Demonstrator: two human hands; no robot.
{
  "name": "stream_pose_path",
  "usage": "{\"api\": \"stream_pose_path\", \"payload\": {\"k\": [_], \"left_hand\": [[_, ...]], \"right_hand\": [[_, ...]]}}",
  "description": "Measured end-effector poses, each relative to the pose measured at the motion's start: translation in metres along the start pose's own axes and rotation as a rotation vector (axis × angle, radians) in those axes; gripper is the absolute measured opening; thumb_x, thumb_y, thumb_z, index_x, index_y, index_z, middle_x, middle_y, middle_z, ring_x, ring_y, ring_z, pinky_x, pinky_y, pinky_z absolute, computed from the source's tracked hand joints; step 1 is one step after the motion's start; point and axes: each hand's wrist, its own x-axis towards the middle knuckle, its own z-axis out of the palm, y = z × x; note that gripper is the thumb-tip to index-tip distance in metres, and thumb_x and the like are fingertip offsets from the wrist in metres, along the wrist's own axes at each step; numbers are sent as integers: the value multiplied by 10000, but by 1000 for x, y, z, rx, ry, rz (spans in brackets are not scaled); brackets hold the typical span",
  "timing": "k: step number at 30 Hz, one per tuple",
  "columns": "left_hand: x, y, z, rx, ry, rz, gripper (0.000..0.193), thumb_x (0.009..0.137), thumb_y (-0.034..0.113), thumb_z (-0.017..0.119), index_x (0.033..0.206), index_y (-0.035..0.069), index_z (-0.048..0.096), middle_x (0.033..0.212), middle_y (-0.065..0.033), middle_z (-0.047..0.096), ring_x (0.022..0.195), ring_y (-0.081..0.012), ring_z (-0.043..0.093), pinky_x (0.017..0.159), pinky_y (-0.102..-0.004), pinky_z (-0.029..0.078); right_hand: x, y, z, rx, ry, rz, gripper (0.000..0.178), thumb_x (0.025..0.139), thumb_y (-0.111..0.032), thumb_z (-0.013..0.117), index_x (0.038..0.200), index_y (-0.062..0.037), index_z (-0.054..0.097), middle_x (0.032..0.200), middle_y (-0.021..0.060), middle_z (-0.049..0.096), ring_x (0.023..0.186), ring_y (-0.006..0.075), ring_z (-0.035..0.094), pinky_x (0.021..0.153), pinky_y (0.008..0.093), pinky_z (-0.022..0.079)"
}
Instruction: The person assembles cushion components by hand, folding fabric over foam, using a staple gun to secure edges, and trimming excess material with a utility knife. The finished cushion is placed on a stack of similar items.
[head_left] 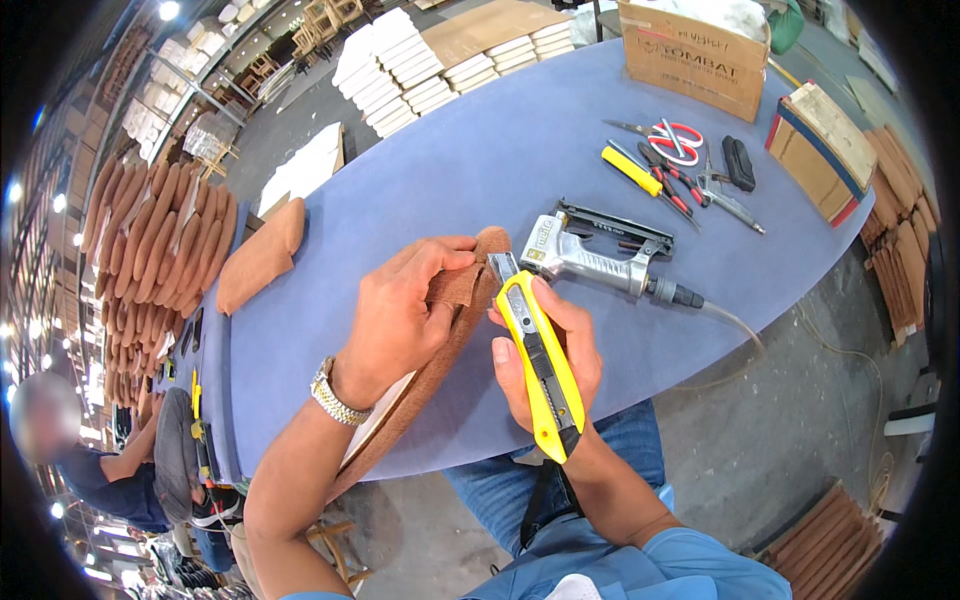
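My left hand, with a metal watch on the wrist, pinches a folded flap of brown fabric at the edge of an upholstered pad. The pad stands on edge, tilted, its pale underside partly showing. My right hand is closed around a yellow utility knife. Its blade end points up and away from me, close to the fabric near the pad's far end. Whether the blade touches the fabric I cannot tell. Just beyond the knife, a silver staple gun with an air hose lies on the blue-covered table.
Farther right lie a yellow screwdriver, red-handled scissors, pliers and a black object. A cardboard box stands behind. A brown pad rests at the left, by tall pad stacks. Another person sits far left.
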Motion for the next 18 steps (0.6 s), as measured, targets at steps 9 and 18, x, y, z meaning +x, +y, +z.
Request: {"api": "stream_pose_path", "payload": {"k": [9,18], "left_hand": [[-2,10,5,-18,-14,-70,365,777,-112,547,1099,9,671,1211,-139,769,1047,-317,765,857,-348,608],[-4,11,11,-38,-6,-104,371,783,-119,556,1108,-5,694,1208,-135,772,1072,-299,763,902,-344,609]], "right_hand": [[-8,0,-9,23,46,37,529,901,-66,782,1370,40,561,1122,211,758,962,225,775,831,314,614],[-7,-12,-10,-151,28,-21,551,861,-63,819,1355,31,595,1136,204,737,907,246,774,785,313,614]]}}
